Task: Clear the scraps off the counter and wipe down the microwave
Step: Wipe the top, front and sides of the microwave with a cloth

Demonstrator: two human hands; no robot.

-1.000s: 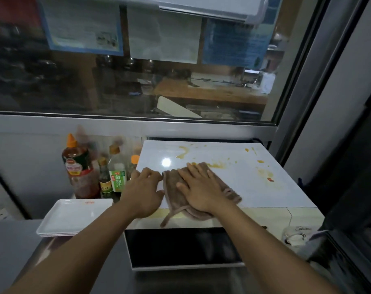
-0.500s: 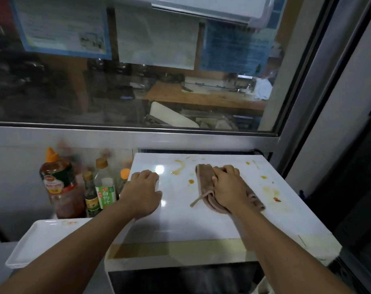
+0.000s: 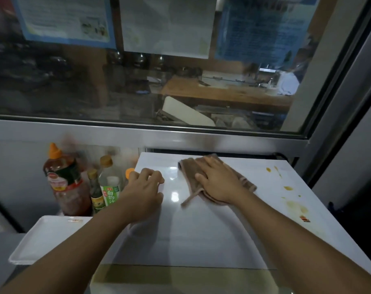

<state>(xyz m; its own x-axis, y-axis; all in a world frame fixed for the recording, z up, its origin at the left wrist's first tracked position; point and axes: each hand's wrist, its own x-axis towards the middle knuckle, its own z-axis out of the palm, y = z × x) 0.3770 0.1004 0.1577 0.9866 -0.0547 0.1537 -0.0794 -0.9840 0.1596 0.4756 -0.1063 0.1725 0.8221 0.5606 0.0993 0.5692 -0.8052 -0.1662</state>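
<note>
The white microwave [image 3: 201, 234] fills the middle of the view, seen from above. A folded brown cloth [image 3: 189, 171] lies near the back edge of its top. My right hand [image 3: 218, 181] presses flat on the cloth with straight fingers. My left hand [image 3: 143, 192] rests on the top's left edge, fingers bent over the side. Yellow and red sauce stains [image 3: 294, 205] dot the right part of the top. The patch of the top between my hands is shiny and free of stains.
Sauce bottles [image 3: 68, 181] stand to the left of the microwave, against the steel wall. A white rectangular tray [image 3: 42, 238] lies in front of them. A window [image 3: 138, 81] with papers stuck on it rises behind. A dark gap drops off at the right.
My right hand has slid the cloth from the front of the microwave top toward the back edge, and the yellow smears in the middle are gone. My left hand has stayed at the left edge.
</note>
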